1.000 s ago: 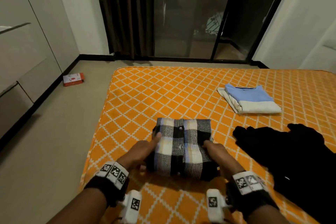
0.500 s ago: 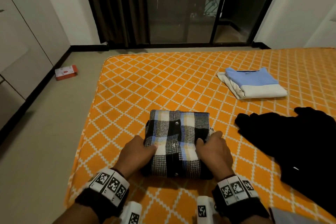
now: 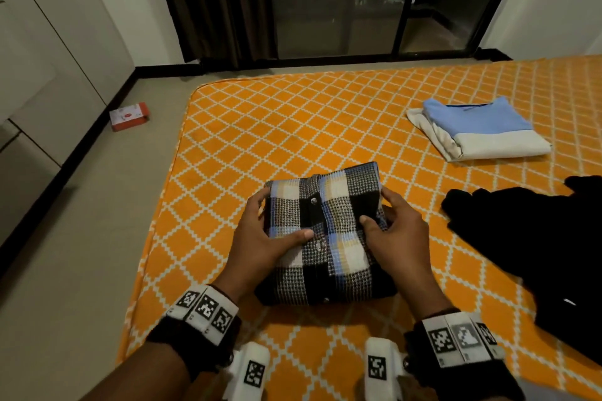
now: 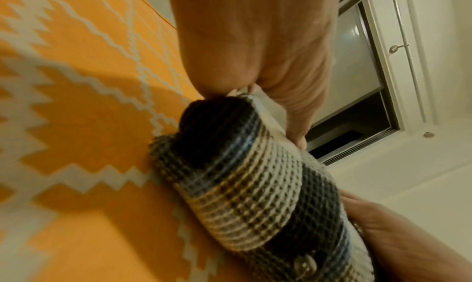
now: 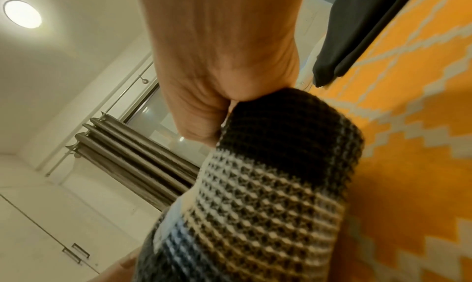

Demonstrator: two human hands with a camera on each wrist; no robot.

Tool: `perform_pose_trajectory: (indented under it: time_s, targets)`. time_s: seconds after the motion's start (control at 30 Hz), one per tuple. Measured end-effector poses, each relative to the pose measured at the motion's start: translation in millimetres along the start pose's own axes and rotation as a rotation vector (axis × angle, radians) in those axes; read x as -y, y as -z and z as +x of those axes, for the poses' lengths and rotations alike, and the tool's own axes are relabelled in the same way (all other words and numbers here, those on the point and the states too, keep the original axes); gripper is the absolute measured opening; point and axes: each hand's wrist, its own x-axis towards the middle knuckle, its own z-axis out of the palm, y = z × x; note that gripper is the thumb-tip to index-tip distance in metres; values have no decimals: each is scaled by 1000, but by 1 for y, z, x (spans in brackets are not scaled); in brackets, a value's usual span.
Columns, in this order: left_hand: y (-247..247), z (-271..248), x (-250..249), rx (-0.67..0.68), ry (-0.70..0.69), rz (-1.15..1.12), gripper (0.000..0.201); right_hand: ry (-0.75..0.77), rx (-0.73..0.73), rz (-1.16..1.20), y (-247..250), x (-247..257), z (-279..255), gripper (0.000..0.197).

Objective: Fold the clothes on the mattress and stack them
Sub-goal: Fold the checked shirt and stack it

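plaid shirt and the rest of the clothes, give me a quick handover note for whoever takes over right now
Left hand and right hand grip the folded plaid shirt by its sides, thumbs on top, at the near part of the mattress.
Done: plaid shirt is folded; a folded stack with a blue top lies far right.
Left: put the plaid shirt on that stack, then fold and stack the black garment, which lies unfolded on the right.

The head view looks forward and down over the mattress. Both wrist views look up from close beside it; all share the shirt.
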Motion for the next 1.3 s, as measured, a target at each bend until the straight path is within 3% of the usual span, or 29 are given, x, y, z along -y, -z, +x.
perform_pose_trajectory:
  time_s: [0.13,0.3,0.47,0.53,0.63,0.67,0.73,0.8,0.83,0.9,1.0,1.1,1.3]
  targets:
    - [1,-1,11,-5,-86,-57,81,19,12,77,-1,-2,0,60]
    - [-2,3,20,52,1,-79,76,-245,202,-12,-6,-13,4,53]
    - [2,4,10,100,-97,-175,78,-337,256,321,-2,-18,16,50]
    - [0,3,17,81,-108,0,77,-304,224,124,-6,-19,14,49]
    - [-7,-2,23,-25,-124,431,72,-292,150,-287,-12,-23,7,73]
    - [-9,-3,22,-66,-156,554,72,-278,111,-337,-10,-23,6,77]
    - [-9,-7,10,-120,-331,791,72,-95,-11,-437,-1,-16,4,77]
    - [-10,-6,-4,-63,-564,884,64,196,-129,-449,2,-5,2,72]
    - [-13,-6,-10,7,-619,898,61,303,-120,-422,-1,2,0,70]
    - [-19,-8,-8,148,-538,907,65,406,86,-467,-16,11,-8,70]
    - [-23,-14,18,307,-304,994,73,239,479,-685,-33,-5,-20,78]
    - [-20,-10,32,349,-261,1026,76,81,512,-696,-38,-19,-16,90]
    - [-10,5,35,400,-216,1061,86,-25,560,-706,-41,-13,-7,104]
